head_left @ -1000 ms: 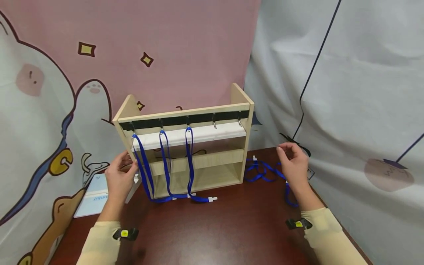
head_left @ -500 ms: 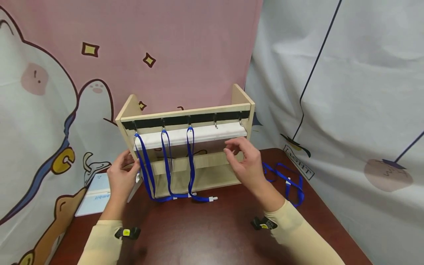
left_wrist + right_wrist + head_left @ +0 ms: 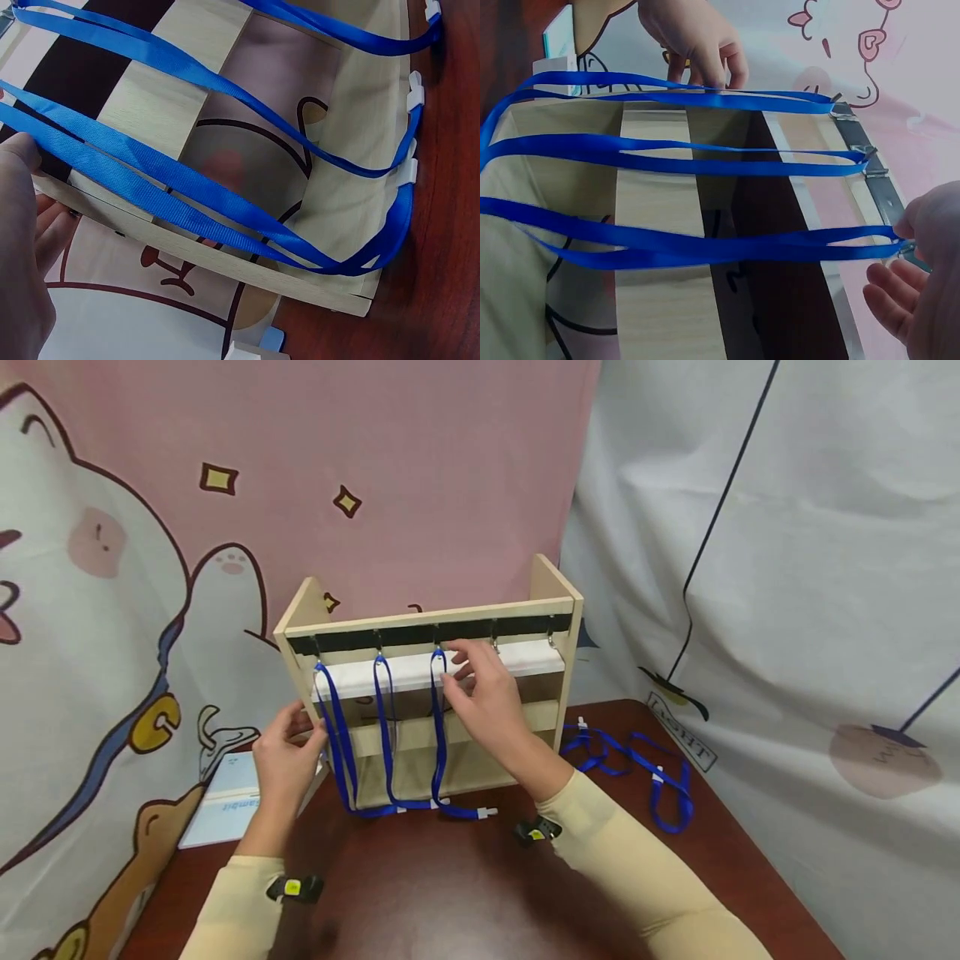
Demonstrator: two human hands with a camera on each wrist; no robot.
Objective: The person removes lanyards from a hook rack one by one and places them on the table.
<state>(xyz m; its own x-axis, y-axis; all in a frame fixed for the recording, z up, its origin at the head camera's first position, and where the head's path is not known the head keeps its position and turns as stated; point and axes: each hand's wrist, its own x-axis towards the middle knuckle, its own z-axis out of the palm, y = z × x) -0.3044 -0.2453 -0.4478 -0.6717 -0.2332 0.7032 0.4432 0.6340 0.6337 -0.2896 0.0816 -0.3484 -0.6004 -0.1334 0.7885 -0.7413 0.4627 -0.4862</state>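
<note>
A small wooden rack [image 3: 568, 672] stands on the table, with a row of metal hooks on a black strip. From its three left hooks hang blue lanyards: one at the left end [image 3: 342, 747], a second [image 3: 387, 735] and a third [image 3: 438, 735], their white clips on the table. My left hand [image 3: 288, 760] holds the rack's left side panel, thumb in front and fingers behind. My right hand [image 3: 491, 702] is at the third lanyard's top loop, thumb beside it, fingers bent and apart from the thumb. Whether the thumb touches the strap is unclear.
More blue lanyards [image 3: 686, 806] lie tangled on the table [image 3: 420, 893] right of the rack. A pale blue and white box [image 3: 225, 797] lies at the left. Printed cloth hangs behind and along both sides.
My right hand has moved left from over the loose lanyards, past the right-hand hooks, to the third lanyard's top. My left hand has stayed on the rack's side panel.
</note>
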